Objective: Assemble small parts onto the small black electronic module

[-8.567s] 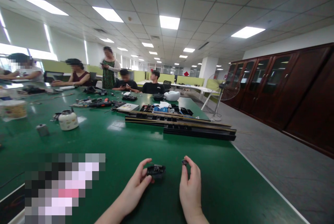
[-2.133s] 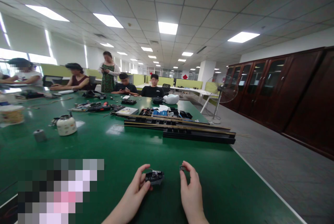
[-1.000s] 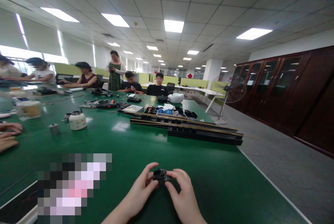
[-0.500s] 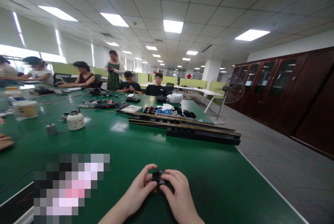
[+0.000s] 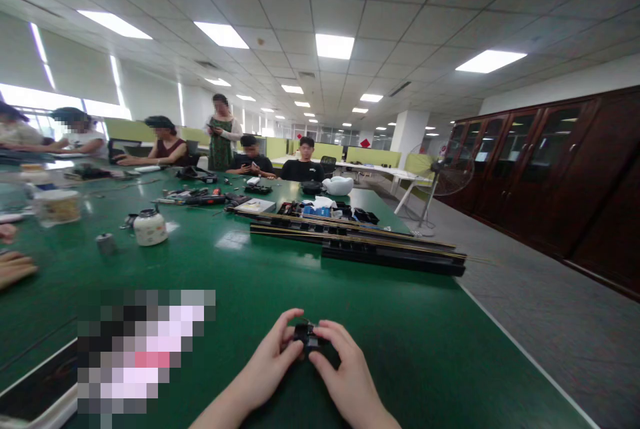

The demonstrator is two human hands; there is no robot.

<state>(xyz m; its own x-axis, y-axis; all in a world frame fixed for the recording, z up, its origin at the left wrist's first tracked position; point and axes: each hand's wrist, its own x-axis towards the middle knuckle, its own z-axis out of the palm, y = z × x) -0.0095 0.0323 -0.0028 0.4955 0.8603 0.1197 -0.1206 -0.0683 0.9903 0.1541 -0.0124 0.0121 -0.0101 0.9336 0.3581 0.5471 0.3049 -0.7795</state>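
Note:
Close to the front of the green table (image 5: 240,322), a small black part (image 5: 301,333) of blocky shape sits between my two hands. What kind of part it is I cannot make out. My left hand (image 5: 277,352) grips its left side, thumb in front and fingers behind, the index finger arched above it. On the other side my right hand (image 5: 343,356) pinches the part's right edge between thumb and fingertips. The fingers hide some of it.
Long black rails (image 5: 360,246) with thin brass-coloured rods lie across the table ahead. A white jar (image 5: 151,228) and a grey cylinder (image 5: 105,243) stand to the left. A blurred-out device (image 5: 50,382) lies front left. Another person's hand (image 5: 17,269) rests at the left edge; several people sit beyond.
The view has shifted slightly, moving the scene a little to the right. My right thumb and fingers have spread slightly wider at the part; both hands remain on it.

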